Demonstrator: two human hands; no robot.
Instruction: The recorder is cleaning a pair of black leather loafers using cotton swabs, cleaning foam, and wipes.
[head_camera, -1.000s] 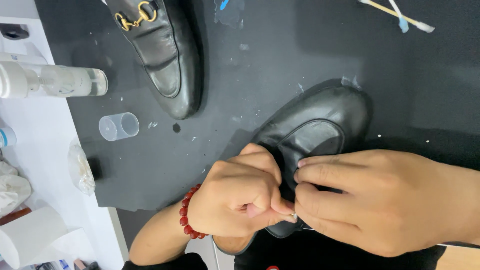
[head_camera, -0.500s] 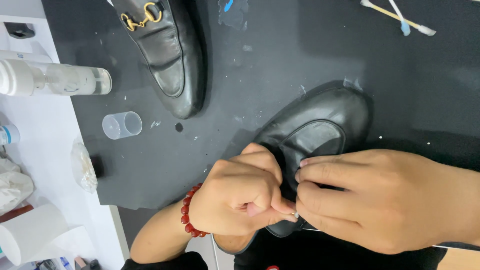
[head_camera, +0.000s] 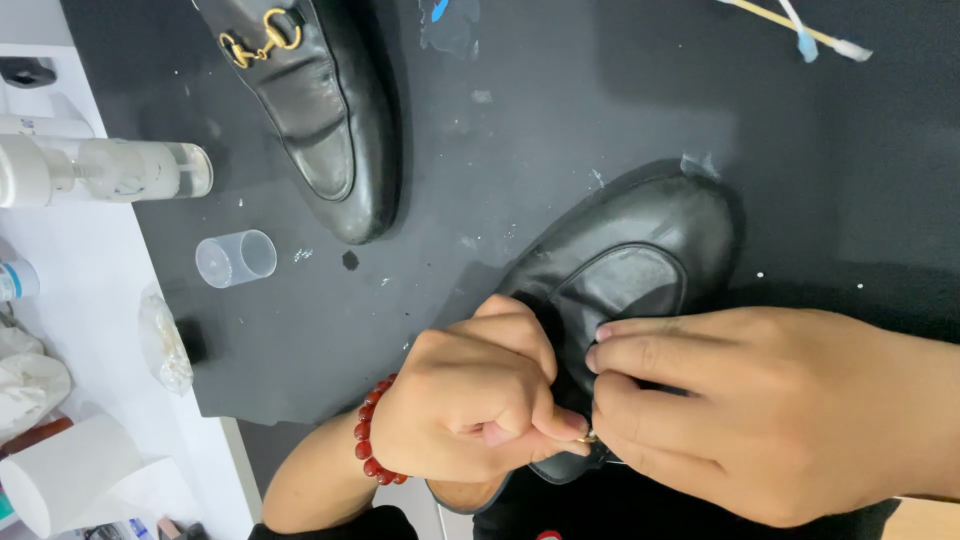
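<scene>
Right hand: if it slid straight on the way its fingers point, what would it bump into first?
The right hand points toward the left hand, and their fingertips already meet over the black shoe, around a small metal piece. So it would most likely bump the left hand first, though depth is hard to judge.

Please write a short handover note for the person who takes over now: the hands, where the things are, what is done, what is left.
Left hand: pinches a small gold fitting at the near shoe.
Right hand: fingers meet the left at the same spot.
Near shoe: on the black mat, toe pointing away.
Second shoe: upper left, gold buckle in place.
Done: cannot tell.
Left: the fitting is in hand, not released.
</scene>
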